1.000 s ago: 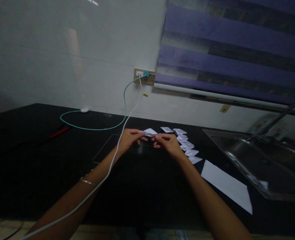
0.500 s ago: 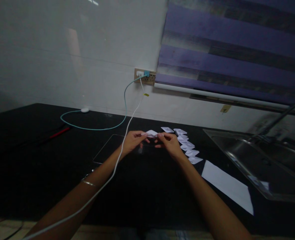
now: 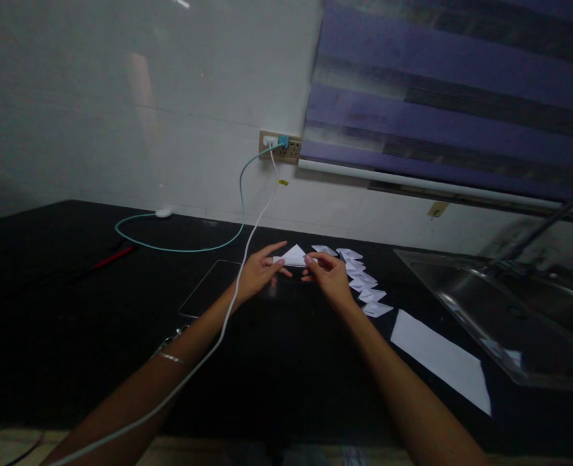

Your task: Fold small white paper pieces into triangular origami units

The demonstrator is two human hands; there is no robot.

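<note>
Between my two hands is a small folded white paper (image 3: 295, 255), its peak pointing up and its long lower edge facing me. My left hand (image 3: 260, 272) pinches the left end with the thumb in front, while the index finger stretches out above. At the right end, my right hand (image 3: 328, 275) grips the paper between thumb and fingers. Just beyond my right hand, several folded paper boats (image 3: 363, 281) lie in a curved row on the black countertop (image 3: 286, 369). A flat white sheet of paper (image 3: 442, 359) rests to the right of my right forearm.
A stainless sink (image 3: 500, 323) with a faucet (image 3: 539, 233) is at the right. Near my left wrist lies a flat dark tablet-like thing (image 3: 209, 288). A white cable (image 3: 226, 317) crosses my left forearm from the wall socket (image 3: 279, 147); a teal cable (image 3: 184, 250) loops behind.
The folded paper has tilted so that its triangular face now shows more fully. My left index finger has lifted away from the paper. The boats and the sheet stay put.
</note>
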